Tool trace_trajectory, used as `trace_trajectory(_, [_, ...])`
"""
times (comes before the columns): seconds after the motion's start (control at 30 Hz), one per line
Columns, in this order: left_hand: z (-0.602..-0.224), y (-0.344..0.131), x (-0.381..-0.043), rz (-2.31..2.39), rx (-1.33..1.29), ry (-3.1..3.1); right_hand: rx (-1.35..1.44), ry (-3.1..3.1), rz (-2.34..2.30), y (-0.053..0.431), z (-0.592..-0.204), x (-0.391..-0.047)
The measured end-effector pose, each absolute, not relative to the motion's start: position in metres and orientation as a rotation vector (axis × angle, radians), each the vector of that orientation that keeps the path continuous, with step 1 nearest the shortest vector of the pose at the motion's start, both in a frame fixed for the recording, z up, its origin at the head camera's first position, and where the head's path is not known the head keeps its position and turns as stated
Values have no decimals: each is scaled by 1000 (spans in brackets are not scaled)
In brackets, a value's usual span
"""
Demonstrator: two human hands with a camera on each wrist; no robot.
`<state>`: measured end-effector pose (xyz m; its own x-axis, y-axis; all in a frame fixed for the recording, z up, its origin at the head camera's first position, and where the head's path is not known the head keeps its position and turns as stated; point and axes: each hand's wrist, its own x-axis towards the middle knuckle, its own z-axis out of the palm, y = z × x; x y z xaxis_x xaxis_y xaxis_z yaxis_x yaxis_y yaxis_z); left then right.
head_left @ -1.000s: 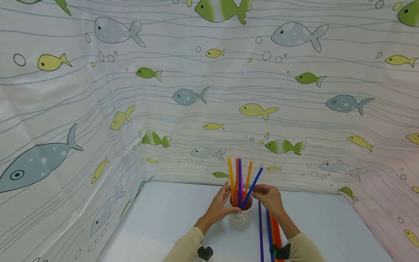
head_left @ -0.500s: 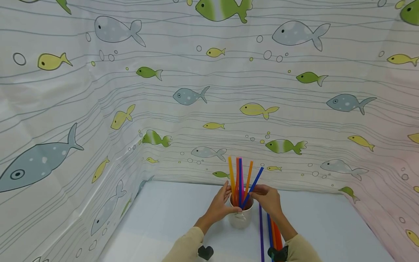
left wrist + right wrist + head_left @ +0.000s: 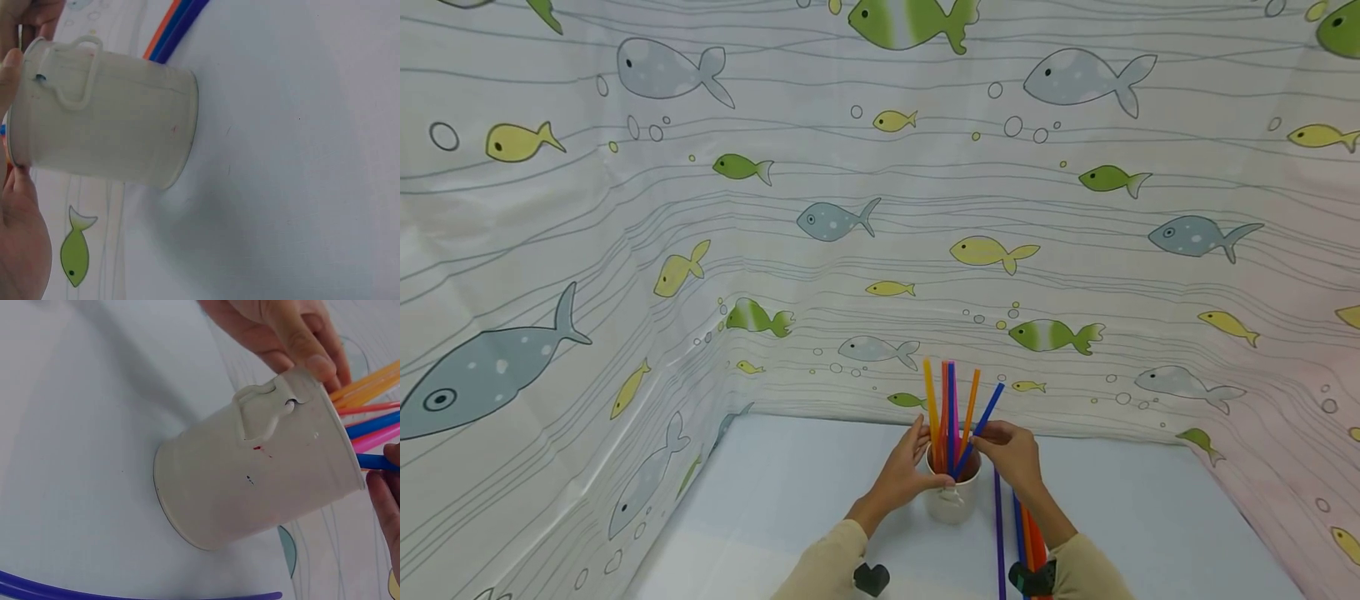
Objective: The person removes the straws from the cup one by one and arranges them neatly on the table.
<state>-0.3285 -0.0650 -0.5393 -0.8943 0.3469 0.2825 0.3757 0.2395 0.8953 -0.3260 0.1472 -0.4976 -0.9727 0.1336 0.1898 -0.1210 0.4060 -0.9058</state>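
Observation:
A white metal cup (image 3: 951, 505) with a small handle stands on the table, several coloured straws (image 3: 930, 408) rising from its mouth. My left hand (image 3: 901, 472) holds the cup at its rim, thumb on the near side and fingers round the left. Over the right of the rim, my right hand (image 3: 1015, 457) pinches a blue straw (image 3: 991, 407) that leans right with its lower end in the cup. In the right wrist view that blue straw (image 3: 374, 461) sits between thumb and finger. The cup hides the straws' lower ends.
Right of the cup, a purple straw (image 3: 999, 533) lies on the white table (image 3: 790, 475), beside blue and orange straws (image 3: 1036, 542) partly under my right forearm. A fish-patterned cloth (image 3: 820, 275) hangs behind and at both sides.
My right hand has moved slightly left, from beside the cup's rim onto the leaning blue straw. The left hand and the cup stay in place.

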Motion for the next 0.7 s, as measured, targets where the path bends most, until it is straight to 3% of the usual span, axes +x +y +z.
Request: trace_trajectory(0.7, [-539,-66,-327,-1788,-706,-2457,-19,-2390,1660,150,-483,-325])
